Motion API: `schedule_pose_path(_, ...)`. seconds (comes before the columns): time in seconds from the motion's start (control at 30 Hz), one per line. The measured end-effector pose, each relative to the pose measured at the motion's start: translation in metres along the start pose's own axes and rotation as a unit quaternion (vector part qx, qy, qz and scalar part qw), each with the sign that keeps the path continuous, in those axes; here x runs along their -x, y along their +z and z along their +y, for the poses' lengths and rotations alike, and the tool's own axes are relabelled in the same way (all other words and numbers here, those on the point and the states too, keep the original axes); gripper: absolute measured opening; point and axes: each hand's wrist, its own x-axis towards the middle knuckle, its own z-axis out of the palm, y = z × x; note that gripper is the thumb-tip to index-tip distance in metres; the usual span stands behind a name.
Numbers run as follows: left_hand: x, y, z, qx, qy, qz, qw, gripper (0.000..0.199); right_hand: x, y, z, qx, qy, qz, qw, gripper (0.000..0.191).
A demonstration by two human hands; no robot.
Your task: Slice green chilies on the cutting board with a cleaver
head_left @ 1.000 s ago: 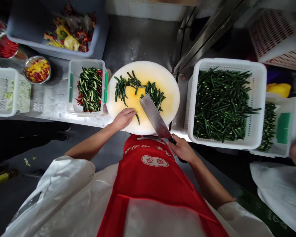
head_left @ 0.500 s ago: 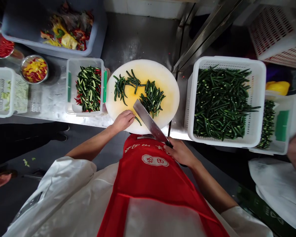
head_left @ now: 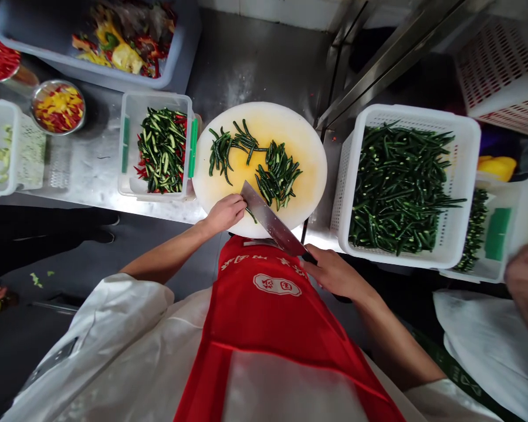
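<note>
Head view: we look down on one steel counter [head_left: 250, 55].
Grey-blue tub [head_left: 182, 41]: one, at the back left, holding yellow and red pepper scraps [head_left: 127, 55].
White basket [head_left: 469, 176]: one, right of the board, heaped with green chillies [head_left: 400, 193] too many for us to count.
Cutting board [head_left: 310, 158]: one, white and oval, straight in front of us.
Clear box [head_left: 131, 183]: one, just beside the board on its left, with two green clips [head_left: 193, 147].
Knife [head_left: 273, 220]: one, its broad blade slanting across the board's near edge.
Steel bowls [head_left: 77, 127]: two that we can count, at the left.
Hands: two of ours; the right hand [head_left: 332, 269] is wrapped round the knife's dark handle, the left hand [head_left: 225, 212] has its fingertips pinched together on one chilli.
Chilli bunches [head_left: 220, 153]: three on the board, two smaller ones left, one larger right.
Single chilli [head_left: 252, 217]: one, at our left fingertips, over the board's near part, close beside the blade; we cannot tell whether they touch.
</note>
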Motion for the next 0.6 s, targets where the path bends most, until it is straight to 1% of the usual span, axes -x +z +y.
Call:
schedule_pose_path(0.07, -0.001, -0.001, 0.0, 0.0, 0.006, 0.0, 1.0, 0.024, -0.001, 0.0, 0.0, -0.006, 0.0, -0.002, 1.0, 0.017)
schedule_pose_path(0.13, -0.001, -0.001, -0.002, 0.005, 0.009, 0.004, 1.0, 0.024, -0.007, 0.007, 0.0, -0.011, -0.006, 0.005, 1.0, 0.017)
schedule_pose_path(0.27, 0.002, 0.002, -0.005, 0.013, 0.015, 0.005, 1.0, 0.022, -0.036, 0.039, -0.002, -0.031, -0.02, 0.046, 0.998, 0.019)
schedule_pose_path(0.37, 0.001, 0.003, -0.006, 0.008, 0.023, -0.001, 1.0, 0.022, -0.059, 0.057, -0.002, -0.08, -0.011, 0.075, 0.994, 0.023)
schedule_pose_path(0.47, -0.007, -0.003, -0.011, 0.018, 0.029, -0.01, 0.999, 0.021, -0.068, 0.058, 0.004, -0.115, -0.001, 0.097, 0.989, 0.024)
schedule_pose_path(0.5, -0.013, -0.008, -0.015, 0.024, 0.017, -0.005, 1.0, 0.02, -0.068, 0.055, 0.007, -0.114, -0.004, 0.115, 0.987, 0.024)
schedule_pose_path(0.53, -0.02, -0.015, -0.021, 0.027, -0.009, 0.012, 1.0, 0.019, -0.065, 0.052, 0.009, -0.107, -0.01, 0.134, 0.985, 0.025)
schedule_pose_path(0.57, -0.027, -0.023, -0.028, 0.027, -0.052, 0.038, 0.998, 0.018, -0.062, 0.048, 0.012, -0.098, -0.015, 0.15, 0.984, 0.025)
schedule_pose_path(0.6, -0.036, -0.032, -0.037, 0.021, -0.109, 0.071, 0.991, 0.018, -0.058, 0.043, 0.014, -0.088, -0.018, 0.156, 0.984, 0.026)
